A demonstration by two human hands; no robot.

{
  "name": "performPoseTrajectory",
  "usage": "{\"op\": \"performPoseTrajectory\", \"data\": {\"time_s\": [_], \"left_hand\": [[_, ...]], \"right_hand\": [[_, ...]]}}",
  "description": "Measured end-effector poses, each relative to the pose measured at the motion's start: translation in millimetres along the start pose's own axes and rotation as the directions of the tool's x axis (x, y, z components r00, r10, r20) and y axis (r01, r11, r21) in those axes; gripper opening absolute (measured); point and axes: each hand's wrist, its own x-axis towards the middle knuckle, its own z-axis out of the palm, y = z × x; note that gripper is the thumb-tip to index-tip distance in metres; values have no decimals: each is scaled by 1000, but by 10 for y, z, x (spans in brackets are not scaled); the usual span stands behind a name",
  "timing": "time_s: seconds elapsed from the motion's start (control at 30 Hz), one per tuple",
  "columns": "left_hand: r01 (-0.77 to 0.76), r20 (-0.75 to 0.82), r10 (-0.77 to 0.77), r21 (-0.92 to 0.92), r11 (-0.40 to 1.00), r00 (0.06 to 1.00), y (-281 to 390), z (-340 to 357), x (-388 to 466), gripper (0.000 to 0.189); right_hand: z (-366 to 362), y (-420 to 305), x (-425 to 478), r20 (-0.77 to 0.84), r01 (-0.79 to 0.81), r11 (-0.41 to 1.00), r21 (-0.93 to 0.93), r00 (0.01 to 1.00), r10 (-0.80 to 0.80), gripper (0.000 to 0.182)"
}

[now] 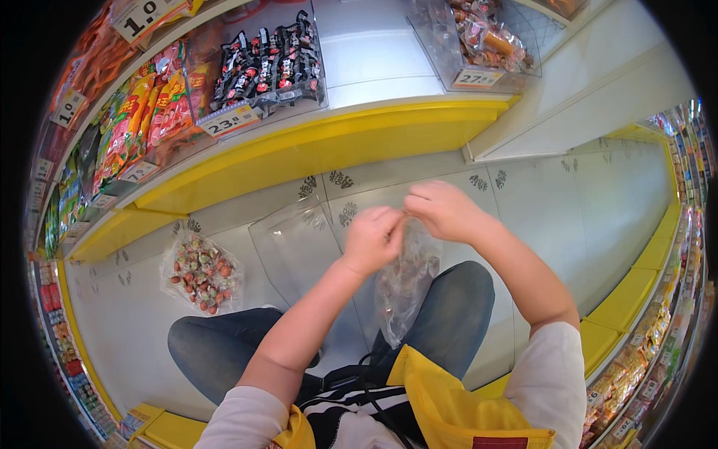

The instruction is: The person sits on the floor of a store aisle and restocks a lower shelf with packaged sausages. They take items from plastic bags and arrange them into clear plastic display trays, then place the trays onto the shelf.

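Observation:
My left hand (371, 237) and my right hand (443, 209) meet at the gathered top of a clear plastic bag (405, 280), fingers pinched on it. The bag hangs down between my knees; a few small things show dimly inside, too blurred to name. On the floor to the left lies another clear bag (203, 274) full of small red and green wrapped pieces. Between that bag and my left forearm, a clear plastic bin (291, 241) rests on the floor tiles, and nothing shows inside it.
Ahead, a white shelf with a yellow base panel (320, 143) carries clear bins of black-wrapped snacks (269, 62) and brown packaged snacks (493, 39), with a bare stretch of shelf (376, 56) between. Colourful packets (151, 106) fill the left. More stocked shelves (645, 359) curve along the right.

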Motion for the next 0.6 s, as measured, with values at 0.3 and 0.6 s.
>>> {"op": "performPoseTrajectory", "data": {"time_s": [0.3,0.6], "left_hand": [[-143,241,128,47,989,962,957,-261,210,13],[-168,275,153,33,985,949,610,-290,-299,9]], "right_hand": [[-684,-834,-573,-182,-108,990,-91,979,90,15],[-242,-702,-434,66,105,994,-13,992,-104,14]]}}
